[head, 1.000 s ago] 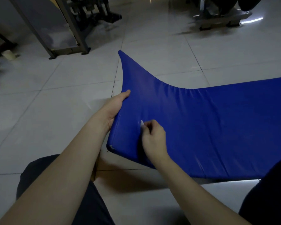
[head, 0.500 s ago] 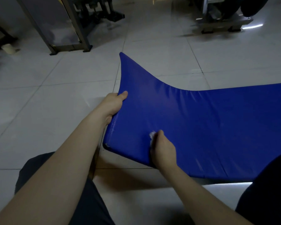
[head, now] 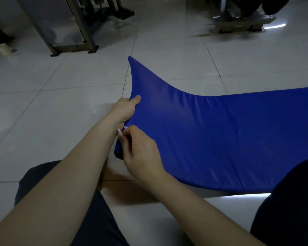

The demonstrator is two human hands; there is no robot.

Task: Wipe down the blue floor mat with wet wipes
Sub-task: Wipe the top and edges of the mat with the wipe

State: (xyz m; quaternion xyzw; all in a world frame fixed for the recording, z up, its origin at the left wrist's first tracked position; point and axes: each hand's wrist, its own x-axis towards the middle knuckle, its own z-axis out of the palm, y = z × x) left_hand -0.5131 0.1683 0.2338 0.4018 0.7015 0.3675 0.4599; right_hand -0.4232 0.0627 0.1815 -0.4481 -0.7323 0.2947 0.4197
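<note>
Running out of view at the right, the blue floor mat [head: 212, 135] lies lengthwise left to right on the tile floor [head: 43, 112], with its left end curled upward. The left hand [head: 124, 108] grips that end. The right hand [head: 140, 150] pinches a mostly hidden wet wipe [head: 120, 132] against its edge.

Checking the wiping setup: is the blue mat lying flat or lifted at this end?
Lifted: the left hand grips the mat, curving its end up off the floor.

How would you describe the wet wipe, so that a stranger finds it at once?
Find the big blue mat on the pale tiled floor. At its near left edge, the right hand pinches the wet wipe. It is the only small white scrap against the blue.
</note>
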